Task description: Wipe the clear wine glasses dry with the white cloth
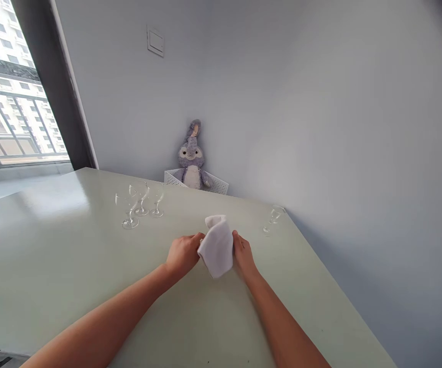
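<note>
A white cloth (217,248) hangs folded between my hands above the table, its upper edge curled over. My left hand (184,253) is closed at the cloth's left edge, with the fingertips partly hidden. On the opposite edge, my right hand (242,253) grips the cloth with the thumb on top. Whether anything is wrapped inside the cloth cannot be seen. Left of my hands stand three clear stemmed glasses, one nearer glass (130,223) and two just behind it. Another small clear glass (273,217) is to the right, near the table's far right corner.
The pale green table (159,317) meets the walls at the back. Behind it, a grey plush toy (192,176) sits in a white perforated basket (217,185). A light switch (155,42) is on the wall. A window with railings (17,122) is at the left.
</note>
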